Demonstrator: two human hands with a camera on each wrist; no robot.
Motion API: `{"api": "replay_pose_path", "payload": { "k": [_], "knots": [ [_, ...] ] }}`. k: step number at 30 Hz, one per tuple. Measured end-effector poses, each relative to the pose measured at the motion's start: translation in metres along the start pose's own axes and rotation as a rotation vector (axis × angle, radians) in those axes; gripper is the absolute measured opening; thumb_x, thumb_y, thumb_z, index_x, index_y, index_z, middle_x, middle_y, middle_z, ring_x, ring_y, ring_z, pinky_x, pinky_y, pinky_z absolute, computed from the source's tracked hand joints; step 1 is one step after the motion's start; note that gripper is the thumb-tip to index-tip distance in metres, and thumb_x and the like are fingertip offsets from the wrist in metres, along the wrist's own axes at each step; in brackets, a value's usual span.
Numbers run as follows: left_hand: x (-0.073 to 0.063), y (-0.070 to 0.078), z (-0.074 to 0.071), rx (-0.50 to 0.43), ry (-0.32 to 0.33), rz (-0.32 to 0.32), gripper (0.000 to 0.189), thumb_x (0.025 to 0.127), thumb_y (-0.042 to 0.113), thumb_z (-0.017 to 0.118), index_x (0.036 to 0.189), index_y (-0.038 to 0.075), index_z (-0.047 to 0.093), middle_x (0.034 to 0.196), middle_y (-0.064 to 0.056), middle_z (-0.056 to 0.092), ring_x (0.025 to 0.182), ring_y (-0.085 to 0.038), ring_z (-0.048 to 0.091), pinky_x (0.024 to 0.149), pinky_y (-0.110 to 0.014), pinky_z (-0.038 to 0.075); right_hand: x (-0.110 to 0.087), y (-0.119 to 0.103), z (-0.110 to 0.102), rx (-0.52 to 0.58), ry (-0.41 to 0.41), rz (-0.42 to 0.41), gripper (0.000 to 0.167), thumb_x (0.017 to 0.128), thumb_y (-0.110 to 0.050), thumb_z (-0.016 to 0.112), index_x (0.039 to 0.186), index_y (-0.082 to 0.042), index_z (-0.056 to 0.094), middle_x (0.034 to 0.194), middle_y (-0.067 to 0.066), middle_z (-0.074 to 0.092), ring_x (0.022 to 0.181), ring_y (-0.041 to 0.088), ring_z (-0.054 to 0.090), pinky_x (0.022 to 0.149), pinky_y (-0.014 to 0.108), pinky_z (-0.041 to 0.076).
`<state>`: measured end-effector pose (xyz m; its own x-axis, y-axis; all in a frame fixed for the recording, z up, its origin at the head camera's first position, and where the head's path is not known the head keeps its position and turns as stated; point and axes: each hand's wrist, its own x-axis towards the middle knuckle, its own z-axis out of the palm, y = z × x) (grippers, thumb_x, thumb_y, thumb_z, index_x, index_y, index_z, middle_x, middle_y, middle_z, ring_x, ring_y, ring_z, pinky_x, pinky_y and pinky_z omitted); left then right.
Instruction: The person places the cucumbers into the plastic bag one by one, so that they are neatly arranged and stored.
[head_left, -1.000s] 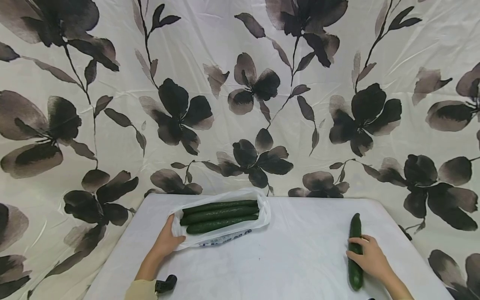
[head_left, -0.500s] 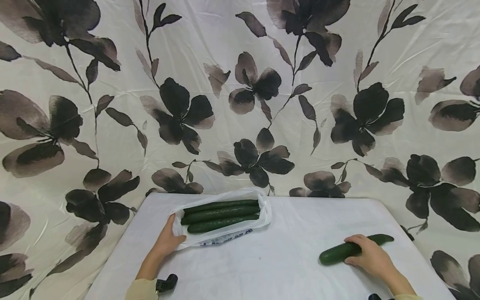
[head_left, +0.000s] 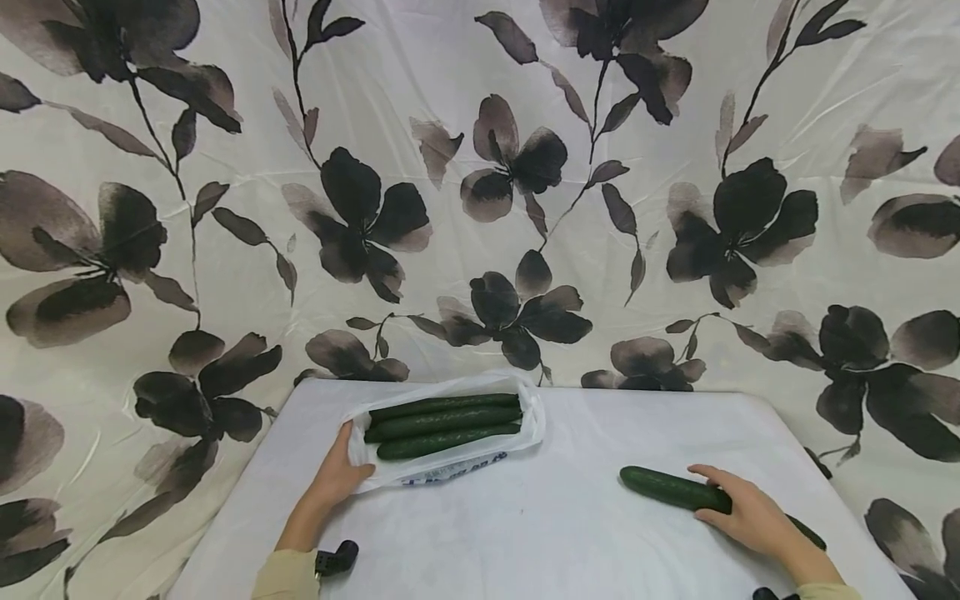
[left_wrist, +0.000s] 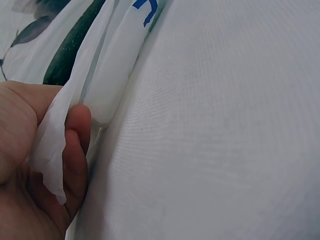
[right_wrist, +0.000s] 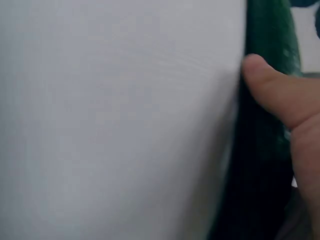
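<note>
My left hand (head_left: 335, 473) pinches the left edge of a white plastic bag (head_left: 531, 423) with blue print along its front. Three dark green cucumbers (head_left: 444, 423) lie side by side in the bag's open mouth. In the left wrist view the bag's edge (left_wrist: 55, 142) passes between thumb and fingers. On the right, my right hand (head_left: 746, 510) grips another cucumber (head_left: 663, 486) around its middle, the thumb on the near side. This cucumber points left toward the bag, and its other end (head_left: 806, 531) shows beyond the wrist. The right wrist view has the thumb (right_wrist: 272, 90) pressed along the green skin.
A white cloth covers the table (head_left: 525, 533). Behind it hangs a pale curtain (head_left: 450, 250) printed with dark flowers. Black devices (head_left: 337, 557) are strapped at both wrists, below light yellow sleeves (head_left: 288, 575).
The right hand has turned its cucumber from pointing away to lying crosswise, its left end swinging toward the bag. The left hand keeps its hold on the bag.
</note>
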<state>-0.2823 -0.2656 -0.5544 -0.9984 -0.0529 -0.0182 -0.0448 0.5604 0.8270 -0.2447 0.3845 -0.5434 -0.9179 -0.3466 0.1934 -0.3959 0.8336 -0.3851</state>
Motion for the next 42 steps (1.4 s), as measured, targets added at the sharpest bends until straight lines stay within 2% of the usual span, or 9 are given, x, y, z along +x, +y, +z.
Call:
{"api": "replay_pose_path", "payload": {
  "k": [4,8,10,18,25,33,42],
  "knots": [
    [0.003,0.002,-0.001,-0.003,0.006,0.009,0.096,0.081,-0.002,0.065,0.155,0.002,0.003,0.157,-0.027,0.012,0.143,-0.046,0.009,0.113,-0.059,0.011,-0.002,-0.005,0.006,-0.103,0.096,-0.108,0.059,0.082,-0.032,0.078,0.133,-0.015,0.057,0.114,0.002,0.063,0.102,0.028,0.062,0.08,0.05,0.052],
    [0.003,0.003,0.0,0.005,0.004,0.013,0.098,0.081,-0.002,0.066,0.155,0.005,0.002,0.158,-0.026,0.011,0.143,-0.045,0.008,0.113,-0.059,0.012,0.0,-0.01,0.009,-0.127,0.102,-0.121,0.055,0.082,-0.031,0.078,0.132,-0.019,0.059,0.104,-0.009,0.059,0.092,0.015,0.06,0.073,0.043,0.052],
    [0.004,0.003,0.001,0.001,0.005,0.011,0.099,0.081,-0.003,0.066,0.155,0.006,0.002,0.158,-0.026,0.011,0.143,-0.045,0.008,0.113,-0.059,0.012,0.001,-0.014,0.01,-0.116,0.092,-0.114,0.054,0.082,-0.031,0.078,0.131,-0.018,0.059,0.104,-0.01,0.059,0.092,0.014,0.06,0.073,0.042,0.052],
    [0.008,0.002,-0.001,-0.011,0.01,0.029,0.099,0.078,-0.005,0.066,0.155,0.006,0.005,0.157,-0.025,0.015,0.143,-0.044,0.011,0.113,-0.058,0.013,0.015,-0.033,0.015,-0.033,0.054,-0.082,0.054,0.084,-0.032,0.076,0.133,-0.018,0.058,0.113,-0.005,0.062,0.1,0.022,0.062,0.08,0.048,0.052],
    [0.01,0.002,-0.002,0.006,0.011,0.025,0.101,0.077,-0.005,0.066,0.156,0.009,0.004,0.157,-0.025,0.015,0.142,-0.046,0.01,0.111,-0.061,0.011,0.036,-0.052,0.019,0.025,0.089,-0.124,0.056,0.082,-0.023,0.079,0.132,-0.016,0.058,0.119,-0.006,0.061,0.104,0.017,0.06,0.083,0.046,0.051],
    [0.01,0.006,-0.003,0.001,0.014,0.045,0.102,0.075,-0.005,0.066,0.155,0.007,0.004,0.156,-0.026,0.017,0.142,-0.048,0.013,0.111,-0.062,0.014,0.061,-0.073,0.019,0.09,0.118,-0.195,0.059,0.079,-0.017,0.081,0.132,-0.022,0.057,0.115,-0.007,0.061,0.1,0.011,0.058,0.079,0.041,0.051],
    [0.009,0.006,-0.003,0.007,0.01,0.056,0.102,0.075,-0.007,0.066,0.155,0.005,0.004,0.155,-0.028,0.016,0.141,-0.048,0.013,0.111,-0.061,0.013,0.087,-0.101,0.022,0.105,0.111,-0.266,0.064,0.078,-0.013,0.082,0.135,-0.025,0.056,0.11,-0.009,0.057,0.098,0.01,0.055,0.08,0.042,0.051]
  ]
}}
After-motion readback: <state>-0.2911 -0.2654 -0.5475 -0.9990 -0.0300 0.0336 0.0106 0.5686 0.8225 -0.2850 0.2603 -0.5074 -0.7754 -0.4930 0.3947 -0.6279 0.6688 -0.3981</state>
